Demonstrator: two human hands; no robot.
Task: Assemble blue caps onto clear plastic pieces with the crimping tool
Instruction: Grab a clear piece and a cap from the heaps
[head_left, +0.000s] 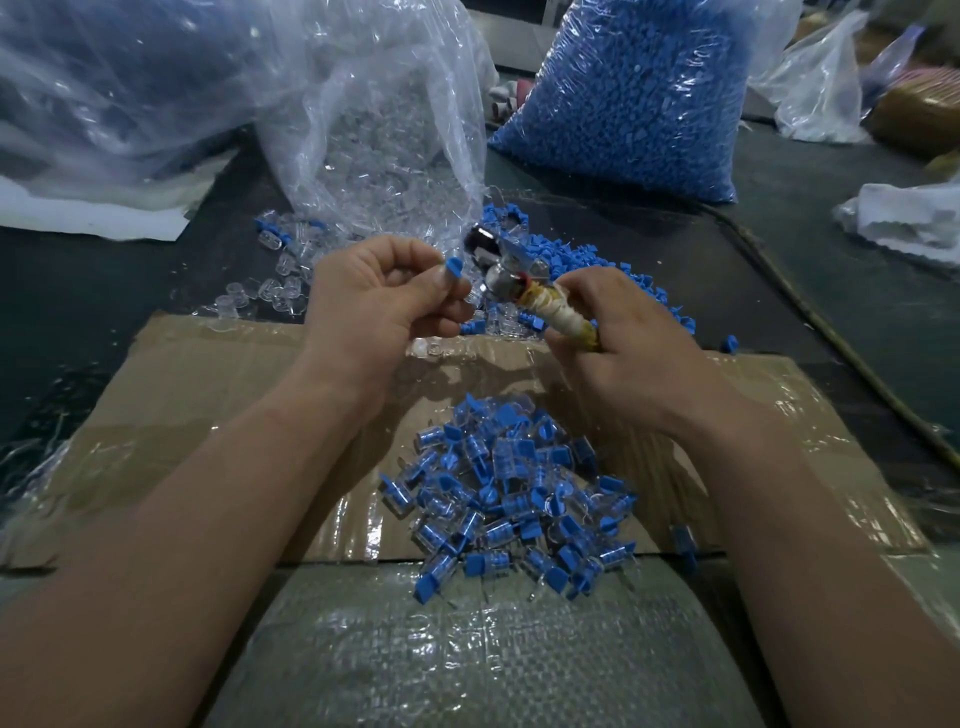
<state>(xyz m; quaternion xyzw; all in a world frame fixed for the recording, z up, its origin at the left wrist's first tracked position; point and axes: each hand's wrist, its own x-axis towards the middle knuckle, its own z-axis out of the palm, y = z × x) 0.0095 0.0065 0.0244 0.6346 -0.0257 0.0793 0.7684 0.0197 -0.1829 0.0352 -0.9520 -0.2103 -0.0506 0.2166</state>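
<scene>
A dark table (831, 249) fills the view. On its far left slumps a big clear plastic bag (130, 78); beside that an opened bag of clear plastic pieces (379, 130) stands, and to the right a tight bag of blue caps (634, 93). Nearer, a taped sheet of cardboard (208, 395) lies flat, with a woven sack (467, 649) overlapping its near edge.

On the cardboard, between the two forearms, sits a heap of finished pieces (509, 499), clear bodies with blue tops. Beyond the cardboard's far edge, loose blue caps (571, 254) spread to the right and loose clear pieces (275, 291) to the left, at the mouth of the opened bag.

The right hand (628, 343) has its fingers curled round the pale wrapped handle of the crimping tool (519, 283), whose metal head points up and left toward the other hand. The left hand (374, 306) is raised above the cardboard's far edge, its thumb and forefinger pinching one small part with a blue cap (454, 267) on top, just beside the tool's head; the other fingers are curled in.
</scene>
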